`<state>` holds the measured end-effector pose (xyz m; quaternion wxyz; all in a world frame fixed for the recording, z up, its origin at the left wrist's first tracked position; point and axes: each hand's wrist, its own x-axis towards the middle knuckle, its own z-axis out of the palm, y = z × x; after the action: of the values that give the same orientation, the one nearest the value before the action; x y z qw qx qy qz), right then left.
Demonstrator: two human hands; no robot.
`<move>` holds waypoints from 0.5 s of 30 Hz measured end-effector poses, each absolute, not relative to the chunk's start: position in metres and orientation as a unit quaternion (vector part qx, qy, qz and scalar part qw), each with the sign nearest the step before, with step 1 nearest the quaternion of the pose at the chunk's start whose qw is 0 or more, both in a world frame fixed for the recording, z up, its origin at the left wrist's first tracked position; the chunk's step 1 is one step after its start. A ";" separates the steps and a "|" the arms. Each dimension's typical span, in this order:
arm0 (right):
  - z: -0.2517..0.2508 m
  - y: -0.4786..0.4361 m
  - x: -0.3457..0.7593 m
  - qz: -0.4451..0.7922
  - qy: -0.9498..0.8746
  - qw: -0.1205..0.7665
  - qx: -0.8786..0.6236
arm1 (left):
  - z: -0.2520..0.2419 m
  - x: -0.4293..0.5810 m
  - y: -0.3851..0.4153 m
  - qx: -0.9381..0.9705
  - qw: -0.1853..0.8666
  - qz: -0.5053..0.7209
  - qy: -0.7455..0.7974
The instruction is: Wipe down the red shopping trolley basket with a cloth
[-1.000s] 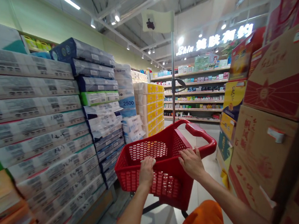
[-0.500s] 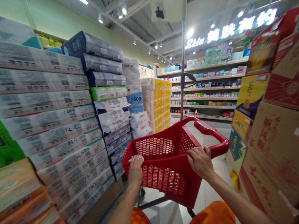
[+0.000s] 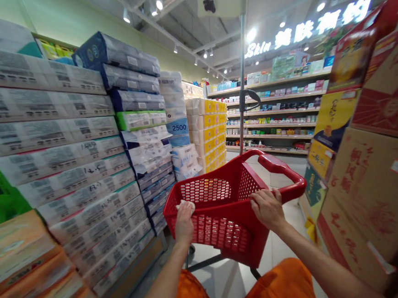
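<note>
A red shopping cart (image 3: 226,238) with perforated basket walls stands side-on before my knees. On its near rim, toward the left end, my left hand (image 3: 185,223) is closed on a crumpled white cloth (image 3: 186,206), which touches the rim. Farther right, my right hand (image 3: 267,208) wraps over the same rim beside the cart's handle (image 3: 293,189). Its fingertips curl over the inner side of the basket. A pole (image 3: 243,81) rises behind the cart, with a pale flag (image 3: 222,0) at its top.
Tall stacks of plastic-wrapped paper packs (image 3: 60,137) rise close on the left, with yellow-and-white packs (image 3: 206,134) beyond. Cardboard boxes (image 3: 364,191) crowd the right side. Shelves of small goods (image 3: 272,111) line the back. Pale floor tiles show under and behind the cart.
My left hand has slid the white cloth a little to the right along the rim. My right hand keeps its hold on the cart. The camera view has shifted slightly.
</note>
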<state>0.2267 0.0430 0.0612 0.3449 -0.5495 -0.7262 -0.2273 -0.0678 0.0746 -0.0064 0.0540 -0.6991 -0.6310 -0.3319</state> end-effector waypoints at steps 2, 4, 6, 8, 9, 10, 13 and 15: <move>0.062 0.043 0.227 -0.227 -0.732 0.337 -0.547 | -0.006 -0.040 0.074 -0.757 0.040 -0.332 -0.561; 0.063 0.042 0.228 -0.228 -0.736 0.332 -0.543 | -0.007 -0.031 0.073 -0.781 0.034 -0.327 -0.532; 0.063 0.041 0.229 -0.229 -0.737 0.330 -0.543 | -0.007 -0.044 0.073 -0.752 0.038 -0.320 -0.575; 0.062 0.040 0.229 -0.230 -0.736 0.331 -0.544 | -0.007 -0.065 0.075 -0.679 0.044 -0.311 -0.664; 0.062 0.041 0.228 -0.230 -0.735 0.332 -0.544 | -0.006 -0.073 0.075 -0.641 0.047 -0.304 -0.703; 0.062 0.041 0.228 -0.229 -0.735 0.334 -0.545 | -0.005 -0.077 0.076 -0.616 0.048 -0.296 -0.728; 0.061 0.042 0.226 -0.225 -0.732 0.343 -0.544 | 0.001 -0.057 0.074 -0.657 0.038 -0.266 -0.704; 0.060 0.042 0.226 -0.226 -0.733 0.348 -0.540 | 0.004 -0.027 0.070 -0.723 0.025 -0.255 -0.642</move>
<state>0.2263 0.0424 0.0604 0.3478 -0.5399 -0.7326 -0.2255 -0.0269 0.0700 0.0045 0.0249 -0.7228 -0.6416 -0.2553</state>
